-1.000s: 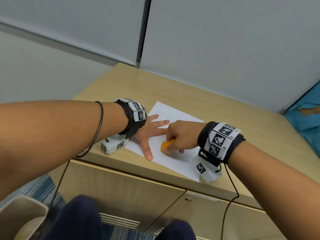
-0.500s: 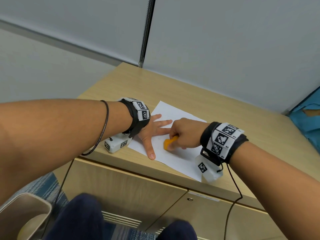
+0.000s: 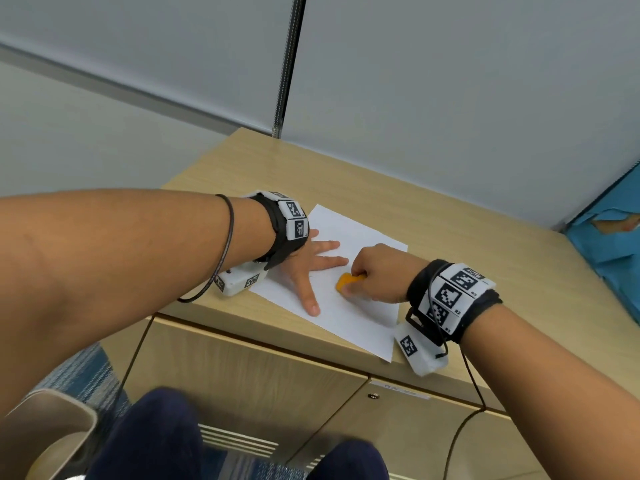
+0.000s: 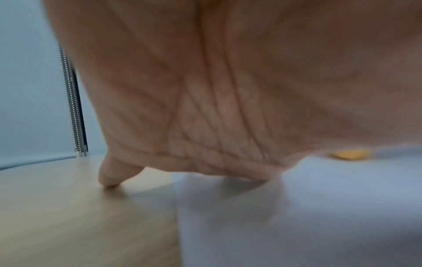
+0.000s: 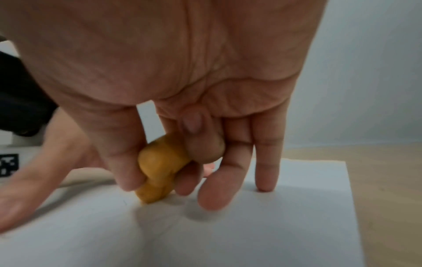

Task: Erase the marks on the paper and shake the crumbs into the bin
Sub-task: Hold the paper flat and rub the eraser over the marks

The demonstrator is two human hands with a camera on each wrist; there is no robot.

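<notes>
1. Paper: white sheet flat on the wooden cabinet top, rotated so its corners point toward and away from the person. Its near corner sits right at the cabinet's front edge.
2. Eraser: orange, tip down on the paper, roughly mid-sheet. In the right wrist view it touches the sheet, with a faint pencil mark just beside its tip.
3. Right hand: pinches the eraser between thumb and index finger; middle and ring fingers straighter, their tips down on the paper.
4. Left hand: flat, fingers splayed and straight, pressing the left part of the sheet. Thumb points toward the front edge; fingertips sit just beside the eraser. In the left wrist view one fingertip lands on bare wood off the sheet's left edge.
5. Room: bare sheet between the eraser and the near corner, plus the far right corner. Bare cabinet top behind and right of the paper, up to the grey wall panels.
6. Bin: beige, on the floor lower left, below cabinet level, well apart from the paper.
7. Blue item at the right edge of the head view; can't identify it.
</notes>
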